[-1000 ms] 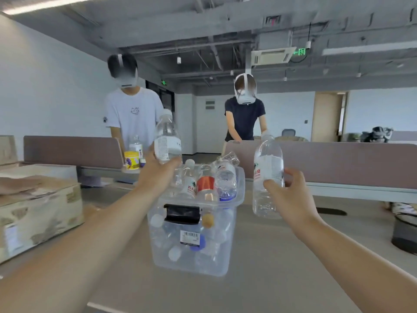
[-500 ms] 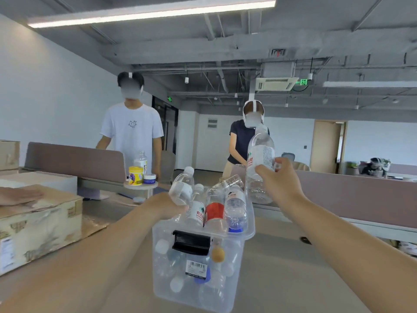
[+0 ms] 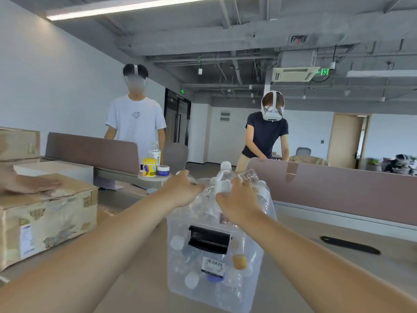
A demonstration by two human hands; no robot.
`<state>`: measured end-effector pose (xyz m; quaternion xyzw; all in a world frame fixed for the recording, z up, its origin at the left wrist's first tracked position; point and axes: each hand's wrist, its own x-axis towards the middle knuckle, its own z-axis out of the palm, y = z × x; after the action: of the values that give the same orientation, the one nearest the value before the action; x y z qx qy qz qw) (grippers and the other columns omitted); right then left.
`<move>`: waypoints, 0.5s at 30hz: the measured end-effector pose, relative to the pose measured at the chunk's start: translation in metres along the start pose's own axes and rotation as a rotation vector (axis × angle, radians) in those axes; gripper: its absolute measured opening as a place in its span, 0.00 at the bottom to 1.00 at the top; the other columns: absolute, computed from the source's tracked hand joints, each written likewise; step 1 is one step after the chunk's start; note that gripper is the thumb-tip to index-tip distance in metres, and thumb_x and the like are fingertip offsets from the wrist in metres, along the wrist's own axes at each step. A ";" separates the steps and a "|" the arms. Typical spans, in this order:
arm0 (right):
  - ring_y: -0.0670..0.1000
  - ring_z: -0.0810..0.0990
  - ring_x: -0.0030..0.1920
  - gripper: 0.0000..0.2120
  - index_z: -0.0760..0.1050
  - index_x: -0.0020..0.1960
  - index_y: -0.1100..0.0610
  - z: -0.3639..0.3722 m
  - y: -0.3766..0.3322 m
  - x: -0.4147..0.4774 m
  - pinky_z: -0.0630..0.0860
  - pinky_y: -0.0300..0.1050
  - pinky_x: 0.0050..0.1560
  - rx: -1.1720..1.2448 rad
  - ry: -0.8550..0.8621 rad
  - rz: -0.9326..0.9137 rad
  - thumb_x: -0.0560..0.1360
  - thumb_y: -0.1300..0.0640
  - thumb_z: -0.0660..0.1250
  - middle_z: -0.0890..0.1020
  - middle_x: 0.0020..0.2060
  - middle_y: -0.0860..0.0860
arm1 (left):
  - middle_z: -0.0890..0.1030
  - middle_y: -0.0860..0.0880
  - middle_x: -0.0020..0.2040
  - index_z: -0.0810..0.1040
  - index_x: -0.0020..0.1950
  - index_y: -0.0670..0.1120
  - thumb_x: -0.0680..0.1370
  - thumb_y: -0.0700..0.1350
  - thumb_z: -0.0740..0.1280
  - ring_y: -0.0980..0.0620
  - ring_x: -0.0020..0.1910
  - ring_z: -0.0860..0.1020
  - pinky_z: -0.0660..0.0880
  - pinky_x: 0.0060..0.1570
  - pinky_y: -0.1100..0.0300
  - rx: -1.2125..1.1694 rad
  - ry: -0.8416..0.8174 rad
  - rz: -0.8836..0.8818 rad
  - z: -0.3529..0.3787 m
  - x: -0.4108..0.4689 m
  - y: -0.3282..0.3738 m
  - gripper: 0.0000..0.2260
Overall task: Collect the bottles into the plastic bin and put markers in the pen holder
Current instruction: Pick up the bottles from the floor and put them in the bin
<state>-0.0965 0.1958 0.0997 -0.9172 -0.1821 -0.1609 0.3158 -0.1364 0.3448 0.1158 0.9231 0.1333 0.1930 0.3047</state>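
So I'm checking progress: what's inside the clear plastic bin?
Clear plastic bottles fill the plastic bin, heaped above its rim. Both hands cover the top ones; no markers visible.

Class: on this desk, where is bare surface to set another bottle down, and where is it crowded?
Bare desk lies right of the plastic bin, up to the black slot, and between bin and cardboard box. The bin top is crowded: bottles heaped above the rim, both hands there.
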 end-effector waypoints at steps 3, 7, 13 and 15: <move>0.58 0.66 0.67 0.27 0.63 0.71 0.59 -0.014 0.003 -0.001 0.70 0.54 0.63 -0.008 0.054 0.000 0.75 0.49 0.61 0.67 0.67 0.56 | 0.76 0.44 0.65 0.62 0.75 0.45 0.78 0.56 0.62 0.44 0.61 0.75 0.70 0.52 0.56 -0.029 0.039 -0.008 0.001 -0.006 0.008 0.29; 0.58 0.69 0.62 0.22 0.67 0.67 0.59 -0.045 0.022 -0.006 0.71 0.55 0.63 0.010 0.121 0.003 0.76 0.51 0.60 0.70 0.62 0.57 | 0.75 0.44 0.67 0.61 0.76 0.46 0.79 0.54 0.63 0.44 0.64 0.74 0.70 0.59 0.55 -0.060 0.091 0.094 0.005 -0.018 0.038 0.28; 0.60 0.70 0.62 0.25 0.64 0.70 0.58 -0.123 0.092 -0.035 0.74 0.56 0.59 -0.050 0.210 0.111 0.75 0.53 0.61 0.68 0.63 0.57 | 0.73 0.46 0.67 0.64 0.75 0.47 0.79 0.49 0.62 0.47 0.56 0.77 0.69 0.45 0.62 -0.177 0.069 0.320 0.039 -0.049 0.135 0.24; 0.60 0.70 0.62 0.24 0.65 0.69 0.59 -0.156 0.130 -0.058 0.73 0.55 0.60 -0.101 0.249 0.177 0.75 0.53 0.61 0.67 0.64 0.57 | 0.75 0.47 0.63 0.66 0.73 0.49 0.79 0.48 0.62 0.49 0.46 0.76 0.71 0.39 0.61 -0.212 0.025 0.369 0.067 -0.068 0.173 0.22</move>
<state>-0.1189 -0.0129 0.1250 -0.9173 -0.0519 -0.2538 0.3024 -0.1457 0.1508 0.1543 0.8922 -0.0553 0.2699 0.3579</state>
